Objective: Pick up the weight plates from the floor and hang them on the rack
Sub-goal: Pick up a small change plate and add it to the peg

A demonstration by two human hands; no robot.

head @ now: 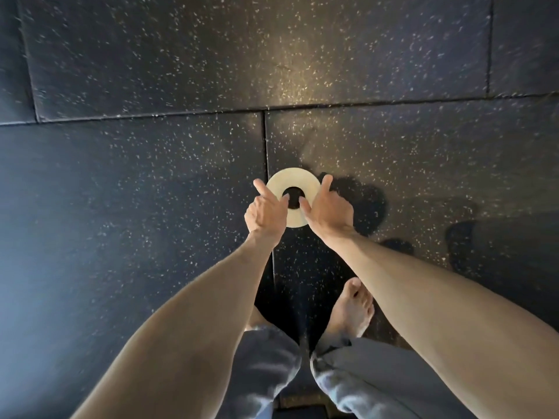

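A small cream-coloured weight plate with a dark centre hole sits in the middle of the view, over the black speckled rubber floor. My left hand holds its left side, and my right hand holds its right side. Both thumbs reach in at the centre hole, and both index fingers stretch along the outer rim. The plate's lower part is hidden behind my hands. A round dark shadow lies on the floor just right of the plate. Whether the plate touches the floor I cannot tell. No rack is in view.
The floor is made of large rubber tiles, with one seam running under the plate and another crossing farther ahead. My bare right foot stands below the plate, and my grey trouser legs fill the bottom of the view.
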